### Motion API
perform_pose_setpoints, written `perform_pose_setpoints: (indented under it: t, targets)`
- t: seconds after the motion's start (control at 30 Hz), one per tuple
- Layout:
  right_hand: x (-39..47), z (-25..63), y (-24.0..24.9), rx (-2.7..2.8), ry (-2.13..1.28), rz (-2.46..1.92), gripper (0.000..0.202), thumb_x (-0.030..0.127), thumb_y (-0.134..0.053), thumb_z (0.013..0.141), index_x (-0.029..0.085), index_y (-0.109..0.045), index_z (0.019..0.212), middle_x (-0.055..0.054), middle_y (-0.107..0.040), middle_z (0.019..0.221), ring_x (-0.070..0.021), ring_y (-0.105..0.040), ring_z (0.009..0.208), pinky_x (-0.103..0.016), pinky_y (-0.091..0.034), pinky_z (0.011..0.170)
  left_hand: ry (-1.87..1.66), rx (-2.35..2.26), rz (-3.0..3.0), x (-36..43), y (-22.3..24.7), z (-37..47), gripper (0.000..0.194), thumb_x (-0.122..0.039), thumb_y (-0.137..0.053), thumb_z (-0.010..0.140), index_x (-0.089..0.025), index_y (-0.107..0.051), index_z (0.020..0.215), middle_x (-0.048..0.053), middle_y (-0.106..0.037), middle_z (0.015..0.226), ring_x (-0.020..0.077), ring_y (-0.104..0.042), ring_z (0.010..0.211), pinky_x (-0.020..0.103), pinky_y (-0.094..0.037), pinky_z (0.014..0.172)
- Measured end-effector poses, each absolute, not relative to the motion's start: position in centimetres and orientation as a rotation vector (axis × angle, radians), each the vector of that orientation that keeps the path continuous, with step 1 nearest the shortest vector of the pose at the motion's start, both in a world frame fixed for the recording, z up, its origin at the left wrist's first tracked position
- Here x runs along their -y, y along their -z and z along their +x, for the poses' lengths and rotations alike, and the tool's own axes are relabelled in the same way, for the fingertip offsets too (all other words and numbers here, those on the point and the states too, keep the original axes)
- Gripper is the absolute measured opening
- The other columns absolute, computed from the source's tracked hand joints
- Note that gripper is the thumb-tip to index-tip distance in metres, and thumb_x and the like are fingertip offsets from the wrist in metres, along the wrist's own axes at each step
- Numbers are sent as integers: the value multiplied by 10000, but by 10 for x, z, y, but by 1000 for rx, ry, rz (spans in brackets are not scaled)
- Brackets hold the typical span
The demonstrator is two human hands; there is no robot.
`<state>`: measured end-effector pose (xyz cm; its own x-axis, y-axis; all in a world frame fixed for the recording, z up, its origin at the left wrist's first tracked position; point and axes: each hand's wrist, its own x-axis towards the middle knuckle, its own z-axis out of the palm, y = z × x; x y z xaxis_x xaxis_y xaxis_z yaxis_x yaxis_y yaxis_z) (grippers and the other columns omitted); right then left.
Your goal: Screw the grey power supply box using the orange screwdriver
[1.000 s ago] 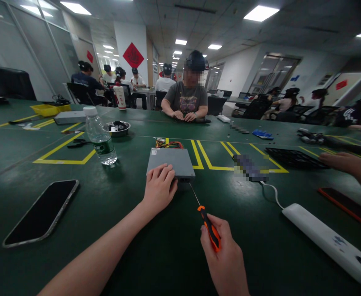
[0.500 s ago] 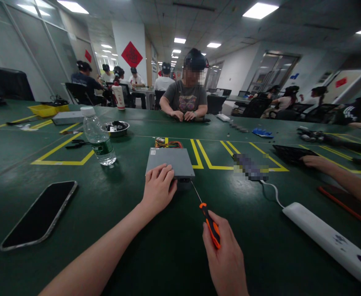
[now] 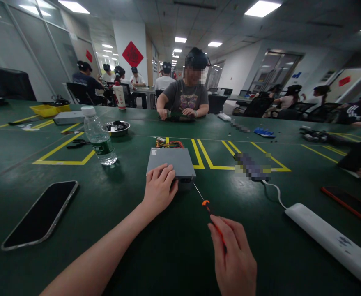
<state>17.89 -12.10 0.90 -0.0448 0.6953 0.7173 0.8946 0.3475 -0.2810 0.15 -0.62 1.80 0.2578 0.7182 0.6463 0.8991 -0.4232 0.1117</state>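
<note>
On the green table ahead lies a grey metal computer power supply (image 3: 175, 158), its wires (image 3: 174, 144) bundled at the far side. My left hand (image 3: 160, 187) grips its near left corner, with fingers on the top cover and the thumb side by the front face. A screwdriver (image 3: 206, 204) with an orange and black handle is held in my right hand (image 3: 234, 250), fingers closed around the handle. Its thin shaft slants up to the lower right corner of the power supply's front. Whether the tip sits in a screw is too small to tell.
Left of the power supply stands a clear water bottle (image 3: 98, 137), with a phone (image 3: 41, 213) nearer me. A metal bowl (image 3: 117, 128) holds small dark parts. On the right lie a white power strip (image 3: 328, 242) and an orange-edged phone (image 3: 349, 205). A co-worker (image 3: 189, 96) sits opposite.
My right hand has shifted slightly right and turned on the screwdriver handle, covering more of it. My left hand has stayed on the power supply. At far right, another person's hand has drawn away with a dark object.
</note>
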Motion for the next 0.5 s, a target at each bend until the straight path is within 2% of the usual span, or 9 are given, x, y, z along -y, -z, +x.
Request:
perform_pose_setpoints:
  t: [0.1,0.3,0.5]
  targets:
    - [120,176,-9,1767,219,-1492,283,355,-326,928,170,-509,1039,-81,-529,874,-156,-602,646,-247,-520,493,912,1502,-2244,6,-18,2,198,-275,-468,835,-205,-540,1006,55,-573,1176,252,-451,1124,423,-331,901]
    - [124,162,-2,1824,237,-1318,247,252,-357,913,132,-429,1117,-149,-481,1011,-198,-608,862,-284,-555,630,921,1490,-2232,5,-16,1,194,-272,-471,833,-205,-542,1001,48,-574,1176,247,-451,1120,416,-334,895]
    - [124,177,-7,1824,235,-1438,257,268,-339,927,203,-508,1109,-105,-538,1045,-172,-631,813,-248,-548,606,900,1502,-2244,5,-17,1,199,-284,-461,843,-205,-536,1010,44,-566,1190,243,-438,1141,412,-325,906]
